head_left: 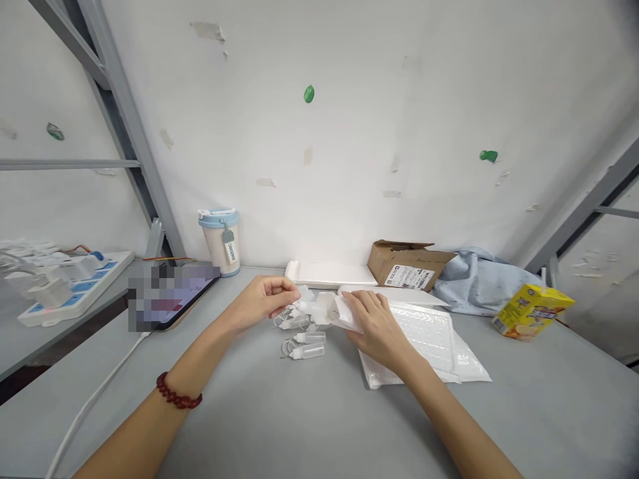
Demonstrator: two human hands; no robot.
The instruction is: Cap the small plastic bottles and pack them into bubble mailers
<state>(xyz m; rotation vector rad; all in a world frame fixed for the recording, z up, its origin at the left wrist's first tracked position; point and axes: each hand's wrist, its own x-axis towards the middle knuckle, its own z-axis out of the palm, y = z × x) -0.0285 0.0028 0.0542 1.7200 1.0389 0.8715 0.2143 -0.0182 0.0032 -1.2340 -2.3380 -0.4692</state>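
Note:
My left hand [267, 299] is closed in a pinch at the edge of some translucent plastic [315, 307]; its exact kind is hard to make out. On the other side of it, my right hand [377, 326] is wrapped over a white, folded packet [344, 314]. Just below the hands, several small clear bottles [310, 350] with pointed white tips and thin loops lie on the grey table. White bubble mailers [424, 339] lie flat under and beside my right hand.
At the back stand an opened cardboard box [399, 266], a flat white box [334, 273] and a blue-lidded cup [221, 243]. Light blue cloth [474, 279] and a yellow drink carton [532, 311] are right. A cabled phone [174, 296] and power strip [80, 286] are left.

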